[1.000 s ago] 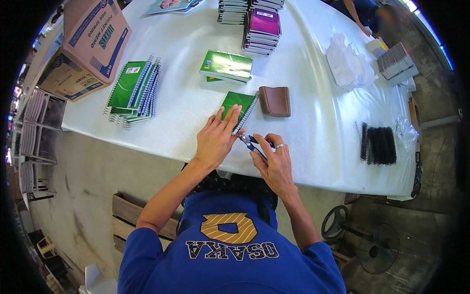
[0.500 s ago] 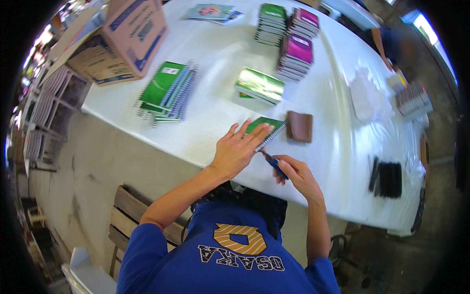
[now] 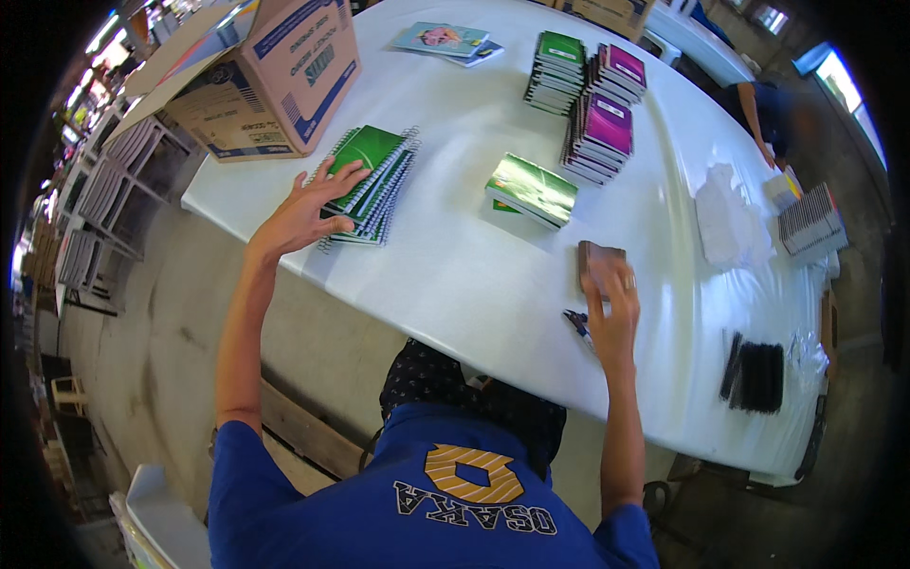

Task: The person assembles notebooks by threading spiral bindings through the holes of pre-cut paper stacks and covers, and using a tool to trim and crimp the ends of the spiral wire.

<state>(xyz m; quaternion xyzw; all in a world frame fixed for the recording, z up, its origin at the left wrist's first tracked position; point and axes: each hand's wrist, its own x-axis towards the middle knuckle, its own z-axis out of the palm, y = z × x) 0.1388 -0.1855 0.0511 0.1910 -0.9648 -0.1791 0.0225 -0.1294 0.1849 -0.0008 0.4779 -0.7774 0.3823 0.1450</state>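
Observation:
My left hand (image 3: 305, 211) lies on a stack of green spiral notebooks (image 3: 365, 156) at the left, fingers spread over the top cover and its near edge. My right hand (image 3: 614, 308) reaches over a brown, flat, block-like piece (image 3: 600, 256), its thumb and fingers apart at the near side; the fingertips are slightly blurred, and whether they touch it I cannot tell. Beside that hand, pliers with dark blue handles (image 3: 578, 327) lie on the white table (image 3: 455, 294), partly hidden by it. A smaller pile of green notebooks (image 3: 533, 190) sits between the two hands, farther back.
Stacks of green notebooks (image 3: 556, 71) and purple notebooks (image 3: 599, 137) stand farther back. An open cardboard box (image 3: 284, 85) occupies the far left. At right are white plastic (image 3: 728, 218), a notebook stack (image 3: 812, 223) and black bristle-like pieces (image 3: 756, 375). A person (image 3: 758, 114) is beyond the table.
My left hand has moved left onto the notebook stack. The right hand has let go of the pliers and shifted to the brown piece. The small notebook they held is no longer there.

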